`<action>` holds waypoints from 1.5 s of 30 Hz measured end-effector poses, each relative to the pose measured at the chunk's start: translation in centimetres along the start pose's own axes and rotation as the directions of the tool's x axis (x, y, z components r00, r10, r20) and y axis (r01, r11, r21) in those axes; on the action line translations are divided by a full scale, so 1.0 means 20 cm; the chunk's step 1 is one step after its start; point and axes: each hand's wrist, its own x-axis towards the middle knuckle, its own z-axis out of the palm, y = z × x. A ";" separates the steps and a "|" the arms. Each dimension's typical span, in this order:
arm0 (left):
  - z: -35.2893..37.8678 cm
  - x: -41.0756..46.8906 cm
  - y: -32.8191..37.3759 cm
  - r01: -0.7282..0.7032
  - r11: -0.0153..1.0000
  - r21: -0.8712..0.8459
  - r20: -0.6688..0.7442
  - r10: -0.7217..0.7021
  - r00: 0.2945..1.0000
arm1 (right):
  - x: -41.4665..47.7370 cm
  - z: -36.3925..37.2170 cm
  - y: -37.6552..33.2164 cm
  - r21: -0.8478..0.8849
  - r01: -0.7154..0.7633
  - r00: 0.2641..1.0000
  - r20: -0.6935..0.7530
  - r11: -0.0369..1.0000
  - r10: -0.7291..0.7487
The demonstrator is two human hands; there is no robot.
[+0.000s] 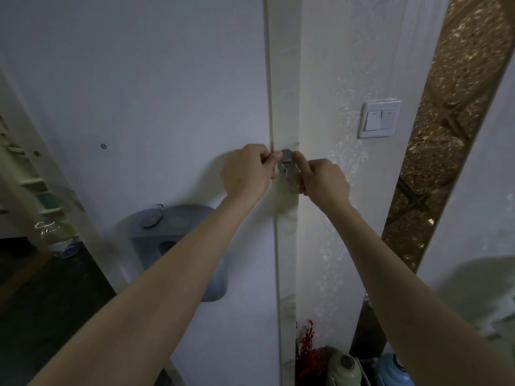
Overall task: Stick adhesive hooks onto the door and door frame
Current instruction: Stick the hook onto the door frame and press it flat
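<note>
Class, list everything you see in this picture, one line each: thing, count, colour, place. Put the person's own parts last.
Adhesive hook: one, silver metal, on the door frame at centre, between both thumbs.
Door frame: one, cream, vertical strip down the middle.
Door: one, white, left of the frame.
Light switch: one, white, two rockers, on the patterned wall right of the frame.
Mosaic strip: one, brown and gold, slanting at far right.
Grey container: one, blue-grey, low on the door.
Red plant: one, bottom centre.
Left hand: one, fingers curled, thumb pressing the hook's left edge.
Right hand: one, thumb pressing the hook's right edge.
</note>
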 end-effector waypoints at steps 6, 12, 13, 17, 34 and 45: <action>0.01 -0.02 0.00 0.006 1.000 -0.003 -0.031 -0.006 0.999 | -0.01 0.00 -0.01 -0.022 -0.017 1.000 0.001 1.000 0.017; 0.03 -0.05 -0.02 -0.011 1.000 -0.010 -0.047 0.011 0.999 | -0.04 0.01 0.02 -0.062 0.011 0.999 -0.031 0.998 -0.013; 0.03 -0.05 -0.03 -0.011 1.000 -0.006 -0.053 0.011 0.999 | -0.05 0.02 0.02 -0.067 0.020 0.999 -0.039 0.998 -0.022; 0.05 -0.06 -0.03 -0.019 1.000 0.021 -0.072 0.020 0.997 | -0.06 0.03 0.02 -0.092 0.033 0.998 -0.049 0.995 -0.038; 0.07 -0.07 -0.03 -0.015 0.999 0.036 -0.108 0.019 0.994 | -0.07 0.02 0.01 -0.096 0.012 1.000 -0.020 0.995 -0.014; 0.02 -0.13 -0.03 0.012 0.996 0.087 -0.062 -0.007 0.998 | -0.17 -0.01 -0.02 -0.044 -0.022 1.000 -0.005 0.999 0.022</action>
